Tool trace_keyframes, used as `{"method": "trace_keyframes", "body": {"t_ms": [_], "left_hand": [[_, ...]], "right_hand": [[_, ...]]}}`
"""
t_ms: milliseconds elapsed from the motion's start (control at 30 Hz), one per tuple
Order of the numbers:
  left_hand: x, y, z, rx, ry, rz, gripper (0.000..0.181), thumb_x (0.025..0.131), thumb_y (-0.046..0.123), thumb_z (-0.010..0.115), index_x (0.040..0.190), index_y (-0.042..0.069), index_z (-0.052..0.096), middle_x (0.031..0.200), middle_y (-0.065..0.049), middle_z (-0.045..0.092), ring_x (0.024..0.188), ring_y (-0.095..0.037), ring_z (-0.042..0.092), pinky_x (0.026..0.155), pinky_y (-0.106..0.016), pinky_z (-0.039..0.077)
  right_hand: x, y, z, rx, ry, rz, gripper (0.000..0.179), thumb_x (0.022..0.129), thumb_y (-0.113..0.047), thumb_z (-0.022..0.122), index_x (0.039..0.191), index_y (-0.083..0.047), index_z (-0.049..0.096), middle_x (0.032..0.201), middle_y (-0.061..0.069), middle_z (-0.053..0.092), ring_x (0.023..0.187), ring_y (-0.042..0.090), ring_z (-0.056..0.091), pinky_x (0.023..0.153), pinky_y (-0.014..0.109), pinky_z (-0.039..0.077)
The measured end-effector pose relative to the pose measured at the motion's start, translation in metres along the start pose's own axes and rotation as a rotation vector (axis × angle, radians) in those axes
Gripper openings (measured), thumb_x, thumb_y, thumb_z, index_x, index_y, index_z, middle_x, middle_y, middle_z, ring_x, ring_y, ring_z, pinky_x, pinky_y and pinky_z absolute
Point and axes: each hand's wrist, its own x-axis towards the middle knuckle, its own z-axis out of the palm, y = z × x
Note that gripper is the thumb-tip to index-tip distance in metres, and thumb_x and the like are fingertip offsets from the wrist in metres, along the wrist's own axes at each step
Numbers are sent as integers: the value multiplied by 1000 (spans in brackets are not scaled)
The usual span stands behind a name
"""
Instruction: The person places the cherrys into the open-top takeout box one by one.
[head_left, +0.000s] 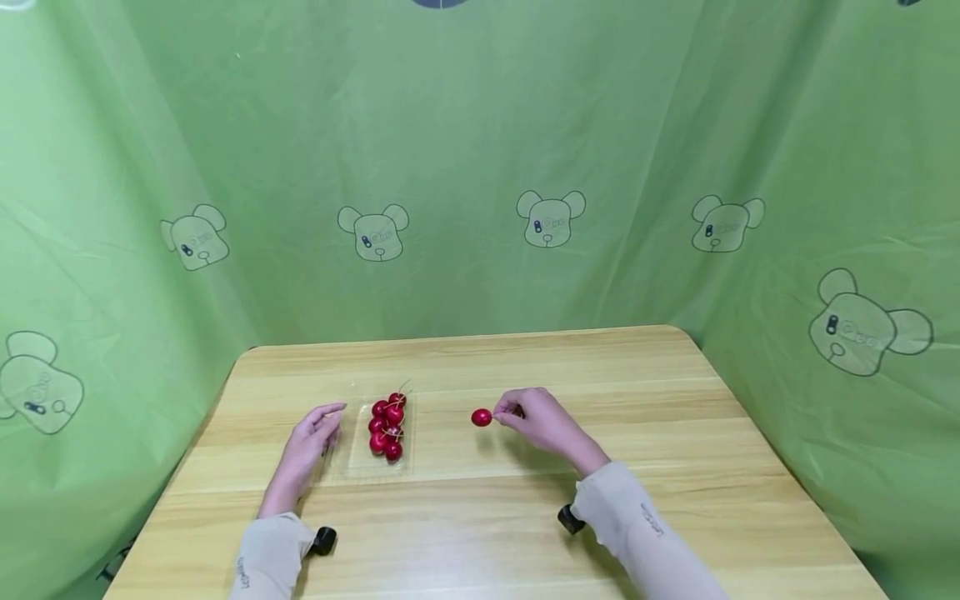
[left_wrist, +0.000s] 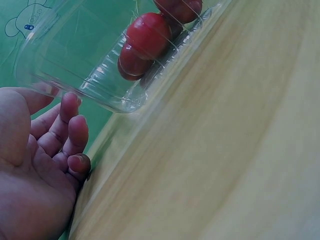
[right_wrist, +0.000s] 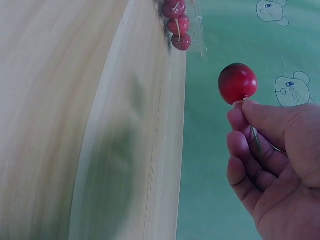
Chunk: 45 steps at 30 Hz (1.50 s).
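A clear plastic box (head_left: 352,467) holds several red cherries (head_left: 378,442) with thin stems, lying toward its right side. My left hand (head_left: 306,442) is at the left side of this box, its fingers loosely bent. In the left wrist view, the fingertips of that hand (left_wrist: 45,145) lie close to the box wall (left_wrist: 65,90); whether they touch it I cannot tell. To the right of the box, above the table, my right hand (head_left: 543,421) pinches the stem of a single cherry (right_wrist: 238,83) between thumb and forefinger. Part of the stem shows below the pinch, against the curled fingers.
The box stands on a wooden table (head_left: 480,533) with light grain and rounded far corners. Green curtains (head_left: 465,283) printed with bear heads surround the table at the back and both sides. Black wrist cameras (head_left: 324,541) are at both cuffs.
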Motion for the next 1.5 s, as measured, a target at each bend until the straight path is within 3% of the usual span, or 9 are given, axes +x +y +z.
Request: {"method": "trace_keyframes", "body": {"t_ms": [167,500,833,1100,1267,1500], "left_hand": [[0,0,1,0,4,23,44,108,30,56,146,6,55,86,0,59,74,-9,53,67,-22,45],[1,-3,1,-20,9,20,44,108,30,56,145,6,55,86,2,58,75,-9,53,67,-22,45],[2,-4,-1,1,12,37,42,109,25,55,144,3,55,86,2,60,75,-8,55,67,-21,47],[2,-4,0,-2,5,29,43,108,28,57,145,5,55,87,1,59,76,-9,55,69,-21,47],[2,-3,0,-5,4,23,43,108,27,56,145,5,55,86,2,59,76,-8,54,68,-21,47],[2,-1,0,-11,5,25,43,109,26,56,145,3,54,86,3,58,75,-8,54,67,-21,46]], "right_hand": [[5,-4,2,11,1,-11,8,100,-15,69,97,-14,77,85,-4,71,74,7,58,70,24,51],[12,-11,12,43,-22,-18,11,100,-15,68,101,-9,77,90,8,74,74,8,59,68,24,52],[20,-23,19,68,-23,-35,11,101,-19,68,99,-11,76,86,7,75,77,24,68,63,24,49],[28,-32,25,42,-18,-49,11,101,-21,69,96,-15,76,79,-3,73,66,8,60,59,23,47],[31,-35,27,52,-17,-64,12,102,-20,68,97,-12,76,82,4,74,66,8,60,59,24,47],[36,-42,32,40,-21,-67,13,102,-22,68,96,-14,76,80,-2,72,67,7,61,61,23,50]]}}
